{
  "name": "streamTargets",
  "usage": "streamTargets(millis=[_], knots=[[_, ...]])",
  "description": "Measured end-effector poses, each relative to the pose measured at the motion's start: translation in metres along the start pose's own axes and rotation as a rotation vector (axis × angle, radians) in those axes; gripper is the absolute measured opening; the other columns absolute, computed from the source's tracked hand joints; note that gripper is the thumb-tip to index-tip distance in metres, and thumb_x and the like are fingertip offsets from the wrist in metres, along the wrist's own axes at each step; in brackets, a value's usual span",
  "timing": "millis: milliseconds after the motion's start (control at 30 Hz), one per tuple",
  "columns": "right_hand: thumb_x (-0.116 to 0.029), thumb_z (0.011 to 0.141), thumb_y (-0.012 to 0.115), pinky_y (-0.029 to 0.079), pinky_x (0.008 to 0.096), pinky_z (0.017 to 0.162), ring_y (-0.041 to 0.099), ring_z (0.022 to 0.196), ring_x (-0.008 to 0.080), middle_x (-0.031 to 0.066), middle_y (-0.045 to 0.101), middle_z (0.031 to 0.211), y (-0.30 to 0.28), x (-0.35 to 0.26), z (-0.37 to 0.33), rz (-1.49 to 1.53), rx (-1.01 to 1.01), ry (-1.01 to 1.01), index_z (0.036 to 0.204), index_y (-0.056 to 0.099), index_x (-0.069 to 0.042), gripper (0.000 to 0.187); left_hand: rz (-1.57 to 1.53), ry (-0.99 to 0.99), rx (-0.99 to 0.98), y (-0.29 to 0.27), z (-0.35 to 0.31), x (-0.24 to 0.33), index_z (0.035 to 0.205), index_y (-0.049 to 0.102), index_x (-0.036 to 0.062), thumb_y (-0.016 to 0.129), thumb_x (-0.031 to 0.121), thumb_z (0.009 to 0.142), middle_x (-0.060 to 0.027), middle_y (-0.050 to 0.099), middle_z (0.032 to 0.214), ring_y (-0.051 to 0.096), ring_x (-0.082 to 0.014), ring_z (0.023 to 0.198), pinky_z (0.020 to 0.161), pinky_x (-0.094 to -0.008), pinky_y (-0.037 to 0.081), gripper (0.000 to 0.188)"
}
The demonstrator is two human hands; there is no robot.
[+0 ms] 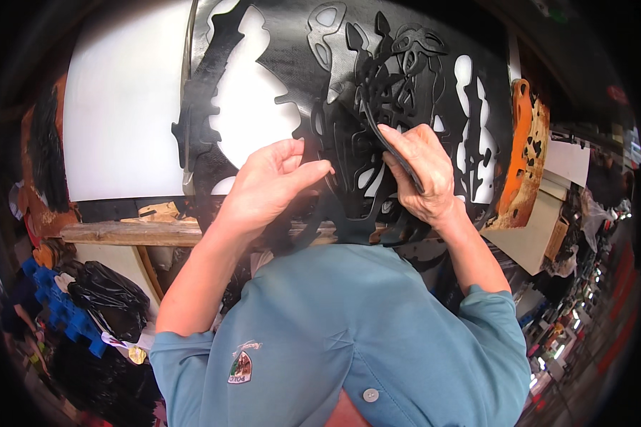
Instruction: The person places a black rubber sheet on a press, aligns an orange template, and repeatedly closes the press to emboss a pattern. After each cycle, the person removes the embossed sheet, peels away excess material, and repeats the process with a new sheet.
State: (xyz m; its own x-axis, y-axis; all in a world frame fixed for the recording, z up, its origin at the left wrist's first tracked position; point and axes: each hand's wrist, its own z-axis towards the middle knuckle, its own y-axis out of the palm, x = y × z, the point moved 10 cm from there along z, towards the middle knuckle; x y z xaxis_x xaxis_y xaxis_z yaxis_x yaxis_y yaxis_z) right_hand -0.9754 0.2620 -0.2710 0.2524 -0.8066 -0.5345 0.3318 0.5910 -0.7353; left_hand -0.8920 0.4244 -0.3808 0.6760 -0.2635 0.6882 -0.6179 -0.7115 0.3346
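My right hand (427,174) pinches a thin, bent black cut-out piece (374,121), its fingers closed along the lower end. Beneath it lies a black rubber-like sheet (256,28) cut with many curved shapes, some cut-outs piled in its middle. Over the sheet's left part hovers my left hand (274,174), thumb stretched out apart from the curled fingers, with nothing seen between them. A large hole beside it shows the white surface below. The lower end of the held piece is partly hidden by my right fingers.
A white panel (124,107) stretches to the left of the black sheet. On the right lies an orange piece with holes (516,153). A wooden beam (132,233) runs along the near edge. Black plastic bags (110,295) and a blue slotted mat (57,306) sit at lower left.
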Motion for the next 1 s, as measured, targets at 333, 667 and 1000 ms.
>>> streamTargets(millis=[333,667,1000], knots=[[-0.021,0.071,0.095,0.048,0.0408,0.072,0.053,0.078,0.0303,0.0113,0.060,0.093,0.023,-0.025,-0.012,0.035,-0.176,0.041,0.138,0.064,0.005,0.078,-0.295,0.116,-0.074,0.012,0.021,-0.002,0.108,0.072,0.0008,0.077,0.011,0.099,-0.0104,0.079,0.099,0.075,-0.0146,0.088,0.089,-0.0292,0.059,0.015],[-0.021,0.109,0.068,0.054,0.0273,0.078,0.065,0.082,0.0093,0.0009,0.071,0.091,-0.007,0.037,-0.038,0.802,0.163,0.842,0.110,0.074,0.002,0.024,0.384,0.348,0.377,-0.037,-0.037,0.045,0.115,0.073,-0.0075,0.078,0.019,0.099,-0.0130,0.079,0.105,0.072,-0.0159,0.099,0.086,-0.0309,0.058,0.031],[-0.021,0.115,0.057,0.046,0.0267,0.073,0.053,0.079,0.0053,-0.0049,0.057,0.085,0.016,0.027,-0.024,1.100,0.276,0.889,0.097,0.071,-0.007,0.026,0.623,1.000,0.232,0.067,-0.050,0.096,0.094,0.060,0.0020,0.092,0.027,0.086,-0.0078,0.062,0.078,0.061,-0.0218,0.063,0.057,-0.0354,0.050,0.041]])
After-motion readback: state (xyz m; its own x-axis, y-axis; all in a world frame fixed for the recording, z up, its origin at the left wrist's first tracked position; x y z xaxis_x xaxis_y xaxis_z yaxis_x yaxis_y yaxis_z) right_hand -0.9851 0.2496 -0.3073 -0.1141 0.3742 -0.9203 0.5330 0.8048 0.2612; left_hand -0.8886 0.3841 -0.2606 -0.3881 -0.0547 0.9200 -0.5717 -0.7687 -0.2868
